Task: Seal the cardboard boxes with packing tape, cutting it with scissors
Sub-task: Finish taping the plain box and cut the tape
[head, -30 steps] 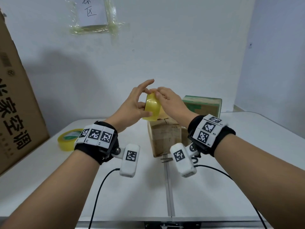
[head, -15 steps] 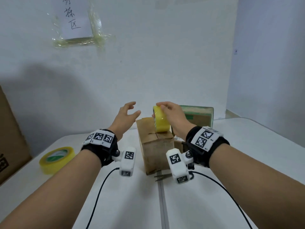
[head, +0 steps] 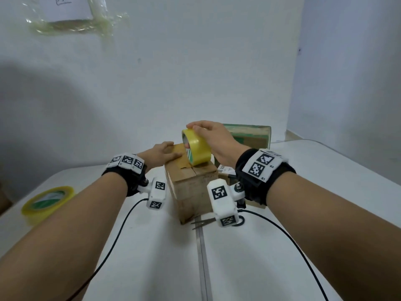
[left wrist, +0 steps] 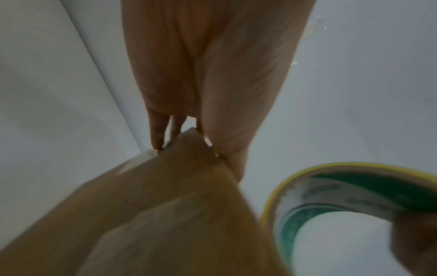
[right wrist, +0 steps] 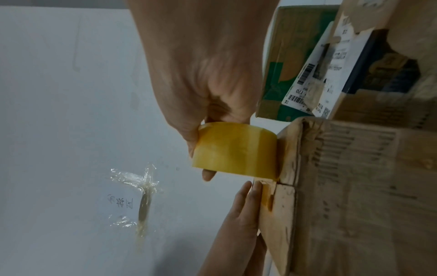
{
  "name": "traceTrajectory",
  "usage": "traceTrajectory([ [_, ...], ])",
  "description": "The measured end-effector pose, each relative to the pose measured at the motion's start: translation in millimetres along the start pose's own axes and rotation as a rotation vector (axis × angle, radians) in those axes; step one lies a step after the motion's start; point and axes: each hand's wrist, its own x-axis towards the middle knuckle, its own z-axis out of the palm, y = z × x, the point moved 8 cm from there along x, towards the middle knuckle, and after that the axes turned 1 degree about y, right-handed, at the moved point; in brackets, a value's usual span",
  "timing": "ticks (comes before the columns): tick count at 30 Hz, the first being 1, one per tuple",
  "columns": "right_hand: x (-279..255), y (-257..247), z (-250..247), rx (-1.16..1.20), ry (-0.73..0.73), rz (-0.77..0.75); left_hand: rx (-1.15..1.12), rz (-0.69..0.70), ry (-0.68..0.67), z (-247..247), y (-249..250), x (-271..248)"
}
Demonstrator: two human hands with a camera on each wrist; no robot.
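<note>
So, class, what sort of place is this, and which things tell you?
Probably a packing or shipping workstation: worn cardboard boxes on a plain white table, a spare tape roll lying ready, and a barcoded shipping label on one box.

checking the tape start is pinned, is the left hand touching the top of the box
Touching. In the head view the left hand lies flat on the cardboard box top; the right wrist view shows its fingers against that face.

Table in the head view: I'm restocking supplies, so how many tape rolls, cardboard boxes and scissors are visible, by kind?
Tape rolls: 2, one in the right hand, one lying at the left
Cardboard boxes: 3, brown, green-printed, labelled
Scissors: 1
Total: 6
</note>
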Motion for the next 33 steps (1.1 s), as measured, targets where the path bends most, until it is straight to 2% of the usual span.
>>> traceTrajectory([
  [4,-4.9,-1.3,16.9,0.022,-0.060,0.017,0.423,-0.082,0.040,-19.5,-6.8,-20.3],
  [6,-8.4,-1.0,25.3,0.035,-0.082,0.027,0.548,-0.104,0.048,-25.5,-8.3,-33.1],
  [14,-29.4,-8.3,45.9,0.049,-0.170,0.027,0.715,-0.146,0.089,-33.2,-12.2,-80.5],
  [19,-37.8,-8.9,45.5,0.041,-0.177,0.021,0.696,-0.189,0.082,-31.0,-7.2,-107.4],
  [21,-39.4,-7.6,42.2,0.029,-0.168,0.021,0.580,-0.111,0.162,-38.7,10.1,-115.7],
  [24,-37.1,-4.7,37.0,-0.022,-0.176,0.037,0.204,0.210,0.434,-67.6,62.2,-137.4],
  [26,-36.3,-5.2,34.9,-0.028,-0.189,0.061,0.047,0.355,0.417,-70.4,92.3,-151.2],
  [29,-36.7,-8.3,33.5,-0.016,-0.190,0.074,0.171,0.419,0.302,-52.2,111.9,-156.5],
  [33,-39.7,-9.8,37.6,-0.027,-0.191,0.055,0.273,0.466,0.410,-47.5,117.1,-155.2],
])
